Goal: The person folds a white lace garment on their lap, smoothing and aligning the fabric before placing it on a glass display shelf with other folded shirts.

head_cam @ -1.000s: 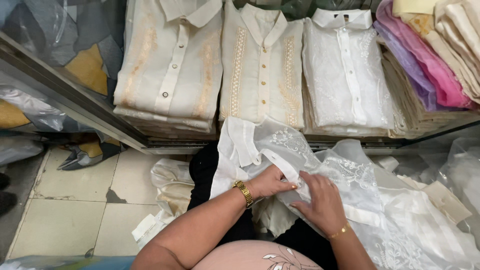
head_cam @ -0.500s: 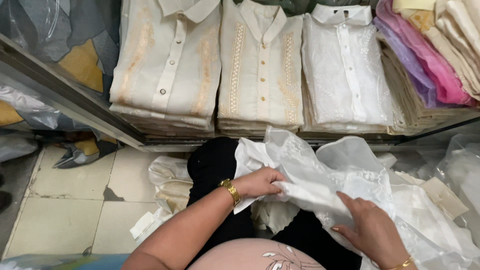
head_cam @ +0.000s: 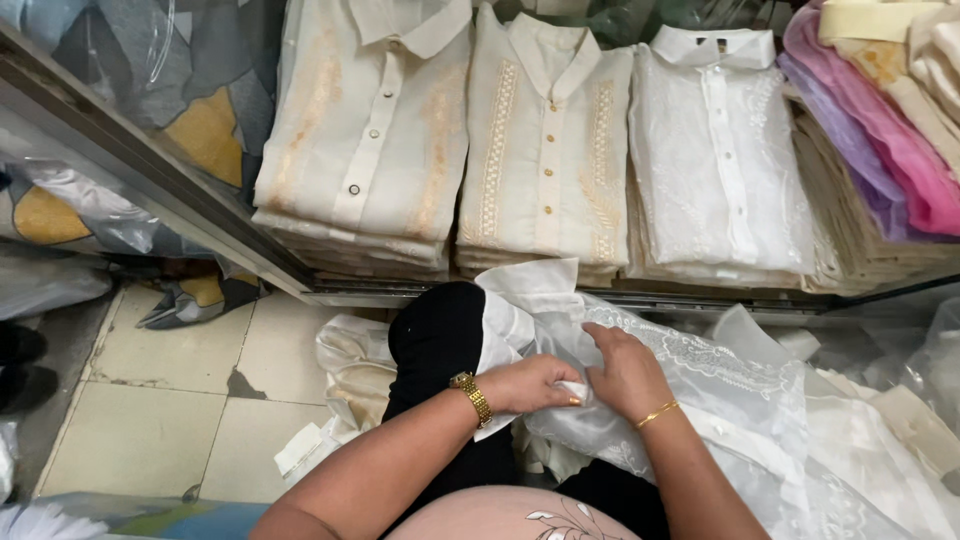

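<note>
**Both hands meet on the sheer white shirt**

Up top, the shelf (head_cam: pixel 640 296) carries three neat stacks of folded shirts: a cream stack (head_cam: pixel 365 150) with orange embroidery at the left, a cream stack (head_cam: pixel 545 150) with gold panels in the middle, and a white embroidered stack (head_cam: pixel 725 160) beside it. Pink and lilac folded fabrics (head_cam: pixel 880 140) sit at the far right. Below left, there's the tiled floor (head_cam: pixel 150 410), cracked in one spot.

Now the action: the sheer white shirt (head_cam: pixel 700 400) lies across the person's lap, just under the shelf edge. The right hand (head_cam: pixel 625 370), which half a second ago was spread out low on the cloth to the right, has come back up and in, and now rests flat on the fabric, fingers together, right beside the left hand (head_cam: pixel 535 385). The left hand, gold watch (head_cam: pixel 472 395) on its wrist, has its fingers pinched shut on a folded edge of the shirt. A thin gold bracelet (head_cam: pixel 655 413) shows on the right wrist. So the cloth is pinned at one spot by both hands, gathered rather than smoothed out.
</note>
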